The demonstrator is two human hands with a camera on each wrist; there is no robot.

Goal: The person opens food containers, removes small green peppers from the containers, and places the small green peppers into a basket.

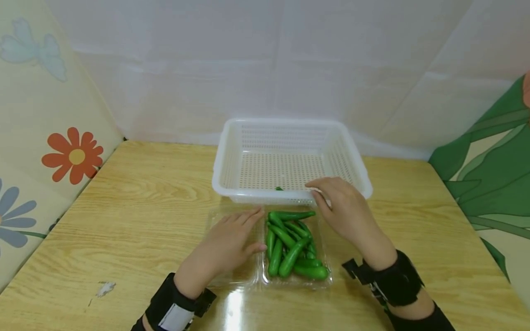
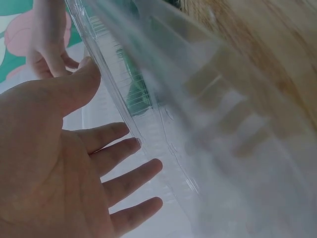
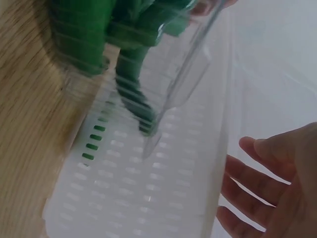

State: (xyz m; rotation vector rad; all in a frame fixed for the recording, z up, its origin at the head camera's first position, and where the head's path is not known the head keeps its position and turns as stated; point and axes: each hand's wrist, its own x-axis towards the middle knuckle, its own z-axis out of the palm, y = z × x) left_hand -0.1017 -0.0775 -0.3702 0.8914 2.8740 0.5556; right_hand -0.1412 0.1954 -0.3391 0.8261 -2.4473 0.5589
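Two hands (image 1: pixel 227 240) (image 1: pixel 345 209), green vegetables (image 1: pixel 293 257), white patch (image 1: pixel 176 317) on wristband (image 1: pixel 164 295)

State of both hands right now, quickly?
Left hand: open, holding nothing, over the clear container.
Right hand: open, holding nothing, at the near rim of the white basket.

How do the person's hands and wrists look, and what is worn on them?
The left hand and right hand are bare. Behind each sits a wide black strap with a small black block; the left strap also shows a pale patch. A black sleeve shows on the right.
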